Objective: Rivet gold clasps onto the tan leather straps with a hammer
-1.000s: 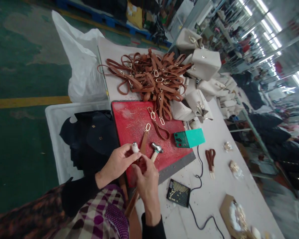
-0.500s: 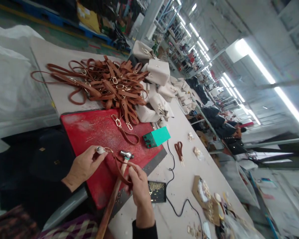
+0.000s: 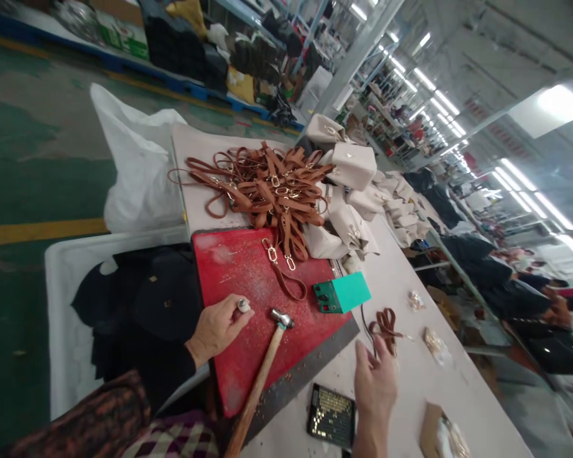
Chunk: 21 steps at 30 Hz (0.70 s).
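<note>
My left hand [image 3: 219, 327] is closed around a short, round, metal-topped tool [image 3: 242, 306], perhaps a rivet setter, over the red board [image 3: 233, 362]. To its right a ball-peen hammer [image 3: 281, 318] lies on the board, its wooden handle pointing toward me. My right hand [image 3: 376, 375] reaches out over the table with its fingers apart, just short of the brown leather straps [image 3: 386, 326]. Nothing shows in its grip. One brown strap loop [image 3: 290, 283] with gold clips rests on the board.
A heap of brown straps [image 3: 262, 187] covers the table's far left, beside cream bags [image 3: 353, 165]. A green box [image 3: 341, 294] with a cable sits at the board's edge. A black tray of gold pieces [image 3: 332, 415] lies near my right wrist. Left stands a white bin [image 3: 60, 305] holding black pieces.
My right hand has moved right, away from the hammer, and released the strap it held; more strap now lies on the table's right. My left hand keeps its tool. The view has shifted left.
</note>
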{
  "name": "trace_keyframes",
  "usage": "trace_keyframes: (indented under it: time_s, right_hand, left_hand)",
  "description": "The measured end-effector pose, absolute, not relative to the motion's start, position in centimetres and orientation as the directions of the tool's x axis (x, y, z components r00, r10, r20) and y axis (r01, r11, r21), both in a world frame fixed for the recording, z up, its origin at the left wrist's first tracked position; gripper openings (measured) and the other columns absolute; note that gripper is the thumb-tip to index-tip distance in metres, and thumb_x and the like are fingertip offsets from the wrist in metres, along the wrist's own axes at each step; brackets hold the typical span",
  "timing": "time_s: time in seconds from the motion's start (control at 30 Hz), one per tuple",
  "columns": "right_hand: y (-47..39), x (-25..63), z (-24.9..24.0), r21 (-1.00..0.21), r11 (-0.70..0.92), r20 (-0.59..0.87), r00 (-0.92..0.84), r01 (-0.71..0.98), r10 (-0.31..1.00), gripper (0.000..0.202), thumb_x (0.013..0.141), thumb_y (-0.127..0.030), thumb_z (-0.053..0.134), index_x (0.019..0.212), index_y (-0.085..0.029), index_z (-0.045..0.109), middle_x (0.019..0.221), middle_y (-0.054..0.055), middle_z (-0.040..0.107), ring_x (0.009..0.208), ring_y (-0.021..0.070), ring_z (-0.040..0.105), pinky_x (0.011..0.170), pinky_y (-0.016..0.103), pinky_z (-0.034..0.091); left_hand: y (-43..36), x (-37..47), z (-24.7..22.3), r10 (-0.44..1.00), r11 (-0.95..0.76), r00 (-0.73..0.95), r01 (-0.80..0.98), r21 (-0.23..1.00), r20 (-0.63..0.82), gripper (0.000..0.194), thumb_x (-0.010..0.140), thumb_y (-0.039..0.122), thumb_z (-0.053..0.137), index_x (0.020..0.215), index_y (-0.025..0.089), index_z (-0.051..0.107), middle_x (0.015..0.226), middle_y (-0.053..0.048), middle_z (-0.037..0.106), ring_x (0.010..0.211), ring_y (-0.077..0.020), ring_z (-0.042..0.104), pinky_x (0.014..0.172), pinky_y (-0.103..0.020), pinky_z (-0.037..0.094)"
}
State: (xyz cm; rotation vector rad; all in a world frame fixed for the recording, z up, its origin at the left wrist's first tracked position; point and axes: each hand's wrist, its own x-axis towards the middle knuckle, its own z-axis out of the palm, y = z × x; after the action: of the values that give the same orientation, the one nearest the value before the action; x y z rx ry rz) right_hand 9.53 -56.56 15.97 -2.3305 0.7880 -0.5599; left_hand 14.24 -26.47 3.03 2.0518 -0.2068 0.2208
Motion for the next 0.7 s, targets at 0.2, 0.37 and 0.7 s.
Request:
trace_keyframes:
  time_s: [0.2, 0.37, 0.7]
  right_hand:
    - [-46.0, 18.2, 10.4, -0.381, -0.924, 0.250, 0.967, 0.044, -0.057, 0.038, 0.089, -0.036, 0.049, 0.117, -0.013, 0.061, 0.125, 0.019, 0.060, 0.120, 0.0294, 0.051, 0.101, 0.049, 0.039]
    - [-43.0, 22.7, 9.6, -0.300, -0.952, 0.179, 0.984, 0.062, 0.007, 0.023, 0.084, -0.022, 0.053, 0.099, -0.012, 0.068, 0.111, 0.020, 0.066, 0.108, 0.0308, 0.056, 0.093, 0.047, 0.041]
    - [-41.0, 15.2, 12.2, -0.756, -0.643, -0.127, 0.991, -0.123, -0.040, 0.041, 0.087, -0.048, 0.051, 0.094, -0.013, 0.071, 0.081, 0.006, 0.072, 0.070, 0.0178, 0.065, 0.064, 0.027, 0.049]
  left_hand:
    - [-26.2, 14.3, 3.6, -0.062, -0.386, 0.976, -0.218, 0.896, 0.211, 0.017, 0.091, 0.037, 0.053, 0.092, 0.021, 0.058, 0.084, -0.003, 0.065, 0.074, -0.0171, 0.062, 0.072, -0.027, 0.045]
    - [-25.9, 14.5, 3.9, -0.040, -0.262, 0.988, -0.152, 0.953, 0.147, 0.020, 0.089, 0.038, 0.056, 0.090, 0.019, 0.061, 0.082, -0.002, 0.065, 0.073, -0.0170, 0.061, 0.073, -0.028, 0.045]
    - [-24.8, 14.6, 5.6, 0.025, 0.157, 0.998, 0.048, 0.986, -0.053, 0.027, 0.088, 0.042, 0.055, 0.093, 0.016, 0.061, 0.082, -0.003, 0.066, 0.072, -0.0161, 0.061, 0.068, -0.028, 0.052]
